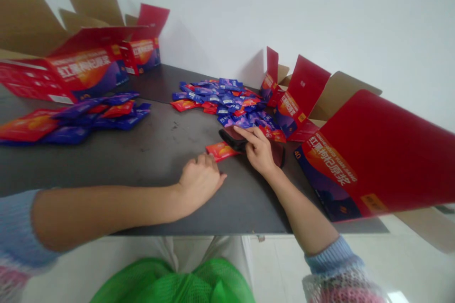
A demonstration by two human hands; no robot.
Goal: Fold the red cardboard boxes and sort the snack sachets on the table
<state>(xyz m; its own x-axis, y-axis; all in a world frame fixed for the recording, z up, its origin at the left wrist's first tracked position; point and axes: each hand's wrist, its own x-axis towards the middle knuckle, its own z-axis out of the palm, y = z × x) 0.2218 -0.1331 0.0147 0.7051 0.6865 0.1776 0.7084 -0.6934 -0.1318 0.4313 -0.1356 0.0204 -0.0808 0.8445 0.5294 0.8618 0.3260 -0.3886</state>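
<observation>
My left hand [201,177] is closed, palm down over the grey table, its curled fingertips at the near left end of a red-orange sachet [222,150]. The thumb points right. To its right, my right hand [261,149] lies over a dark thing with a black edge and brownish parts [232,141]; its kind I cannot make out. The index finger stretches left along it, while the other fingers bend around it. Part of this dark thing shows right of the hand, and its left part covers the sachet's right end. Behind lies a pile of blue and red sachets [227,97].
A second heap of sachets [85,118] lies on the left of the table [149,161]. Open red cartons stand at the left [88,71], back left [142,54] and right [330,165], with smaller ones [289,109] behind. The table's front edge runs below my forearms.
</observation>
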